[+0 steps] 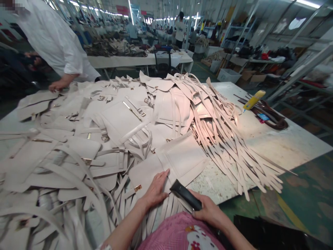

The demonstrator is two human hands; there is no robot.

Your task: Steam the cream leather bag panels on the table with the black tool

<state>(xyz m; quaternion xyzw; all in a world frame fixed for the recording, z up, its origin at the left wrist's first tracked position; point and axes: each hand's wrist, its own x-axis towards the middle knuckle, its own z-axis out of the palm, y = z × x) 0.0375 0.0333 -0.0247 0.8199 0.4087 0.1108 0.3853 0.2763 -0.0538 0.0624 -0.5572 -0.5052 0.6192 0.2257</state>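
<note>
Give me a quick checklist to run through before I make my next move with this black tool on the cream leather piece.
1. Left hand flat on the cream leather piece: ok.
2. Black tool gripped in the right hand: ok.
3. Left fingers apart from the tool's tip: not ok, they lie right beside it.
4. Tool's working end visible: cannot tell.
5. Piece free of the loose straps: not ok, straps and other pieces overlap it.
6. Co-worker's hand away from your piece: ok, it rests at the pile's far side.
</note>
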